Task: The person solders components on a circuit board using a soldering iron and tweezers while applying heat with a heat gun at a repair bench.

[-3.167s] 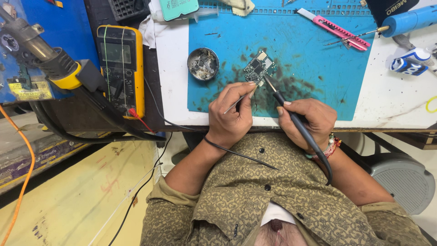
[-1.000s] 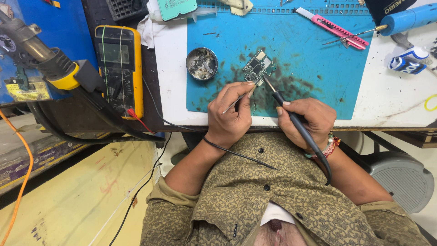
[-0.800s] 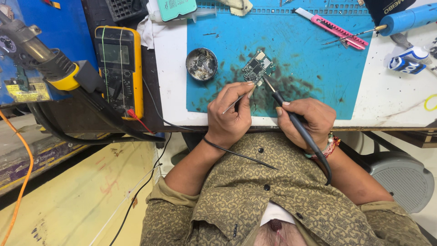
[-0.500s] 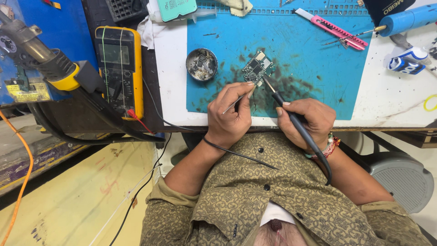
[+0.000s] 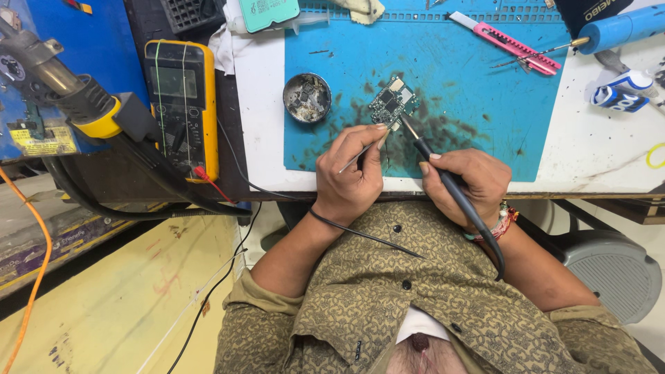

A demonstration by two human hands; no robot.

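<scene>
Board: small green circuit board [image 5: 393, 102] lies flat on the blue mat [image 5: 478, 90], so it stays still.
Right hand: right hand [image 5: 465, 181] is closed around a soldering iron [image 5: 443, 179], tip at the board's near edge.
Left hand: left hand [image 5: 353, 176] pinches thin wire [image 5: 360, 155], feeding it to that same spot.
Room: round metal tin [image 5: 307, 98] sits near on the left; bare mat to the right; table edge lies under both wrists.

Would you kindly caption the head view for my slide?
Left hand steadies a circuit board with tweezers while right hand applies a soldering iron.
</scene>
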